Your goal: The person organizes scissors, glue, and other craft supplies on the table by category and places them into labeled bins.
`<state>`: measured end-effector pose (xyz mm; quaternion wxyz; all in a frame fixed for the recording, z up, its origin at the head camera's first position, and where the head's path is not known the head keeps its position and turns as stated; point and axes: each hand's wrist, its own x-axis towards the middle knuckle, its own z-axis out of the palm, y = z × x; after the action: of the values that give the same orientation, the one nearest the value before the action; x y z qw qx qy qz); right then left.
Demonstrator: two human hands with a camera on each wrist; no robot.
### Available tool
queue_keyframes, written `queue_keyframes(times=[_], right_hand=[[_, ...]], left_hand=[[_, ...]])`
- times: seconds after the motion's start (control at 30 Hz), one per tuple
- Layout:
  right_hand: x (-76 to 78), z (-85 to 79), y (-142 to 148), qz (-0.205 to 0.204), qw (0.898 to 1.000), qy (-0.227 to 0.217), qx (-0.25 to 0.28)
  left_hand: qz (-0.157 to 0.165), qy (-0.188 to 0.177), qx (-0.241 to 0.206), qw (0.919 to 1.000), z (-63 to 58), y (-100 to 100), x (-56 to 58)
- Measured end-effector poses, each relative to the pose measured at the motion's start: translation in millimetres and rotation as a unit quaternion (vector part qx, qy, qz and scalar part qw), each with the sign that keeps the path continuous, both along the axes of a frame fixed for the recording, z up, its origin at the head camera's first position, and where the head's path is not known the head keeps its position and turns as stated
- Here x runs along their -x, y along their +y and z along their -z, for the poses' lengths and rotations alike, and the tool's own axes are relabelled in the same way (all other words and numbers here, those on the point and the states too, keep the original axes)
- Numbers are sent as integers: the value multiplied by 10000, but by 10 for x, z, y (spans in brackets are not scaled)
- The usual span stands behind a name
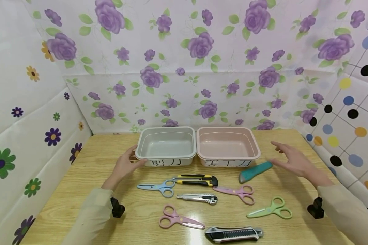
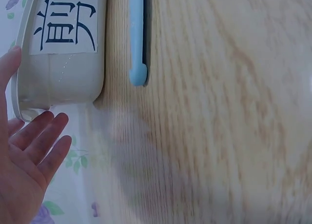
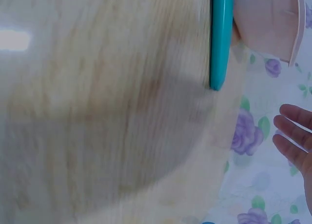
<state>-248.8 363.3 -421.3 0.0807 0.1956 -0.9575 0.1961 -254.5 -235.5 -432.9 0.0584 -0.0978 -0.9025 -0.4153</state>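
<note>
My left hand [image 1: 125, 167] is at the left end of a grey plastic bin [image 1: 164, 129], thumb by the front rim, the other fingers loosely extended beside the end wall. In the left wrist view, the bin [image 2: 73, 75] carries a paper label with black characters. To the right, my right hand [image 1: 294, 162] holds nothing, its fingers spread near a teal box cutter [image 1: 255, 172]. That cutter [image 3: 221, 43] lies before the labelled pink bin [image 1: 228, 157]. Nearest the left hand among the tools are blue scissors [image 1: 156, 186].
On the wooden table [image 1: 89, 170] lie a yellow-and-black utility knife [image 1: 196, 180], a slim silver one [image 1: 197, 198] and a larger black-and-silver one [image 1: 233, 234]. Pink scissors [image 1: 181, 219], another pink pair [image 1: 236, 192] and green scissors [image 1: 271, 210] lie among them. Patterned cloth [image 1: 184, 85] encloses the table.
</note>
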Motion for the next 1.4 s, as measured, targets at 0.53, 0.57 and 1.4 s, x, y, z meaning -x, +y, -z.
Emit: queue_keyframes(times=[0.53,0.57,1.4], right_hand=[[-298,176,-132,-132,9953,-373,883],[-319,199,-147,-151,9952,-388,882],[-783,409,-241,-456,9840,-1059,1356]], left_hand=[[-118,-212,-144,9996,-10,9,13],[-132,-234,-160,9995,-8,8,15],[-196,-408,-164,9988,-2,15,11]])
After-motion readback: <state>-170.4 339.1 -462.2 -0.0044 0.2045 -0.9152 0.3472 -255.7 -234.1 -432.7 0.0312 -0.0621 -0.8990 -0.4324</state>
